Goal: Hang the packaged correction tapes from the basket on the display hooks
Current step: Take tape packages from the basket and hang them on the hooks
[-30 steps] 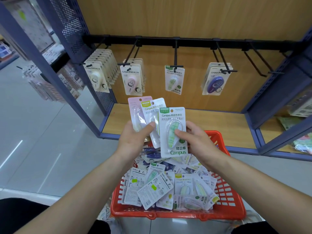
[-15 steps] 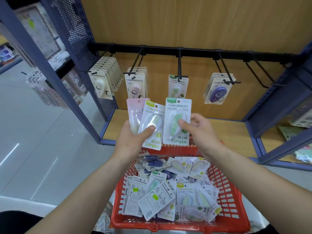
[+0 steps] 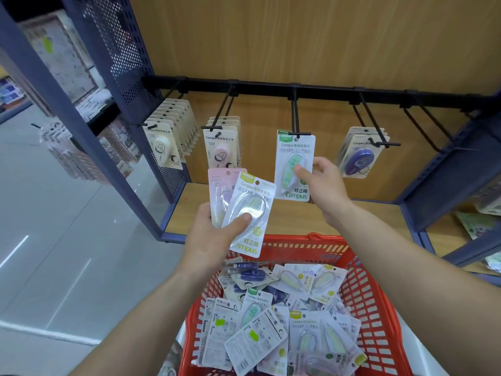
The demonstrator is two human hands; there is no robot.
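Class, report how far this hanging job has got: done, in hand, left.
Done: cream packs, pink packs and purple packs hang on hooks. In hand: the right hand pinches a green pack at the middle hook's tip; the left hand holds two packs. Left: the red basket holds many packs, and the far-right hook is bare.

Both bare forearms (image 3: 151, 308) are stretching forward and inward. The left hand (image 3: 212, 240) is sitting lower, gripping two packs (image 3: 250, 210) with its thumb lying across the front — the right hand (image 3: 324, 185) is hovering higher, pinching a single pack (image 3: 291, 164) between thumb and curled fingers.
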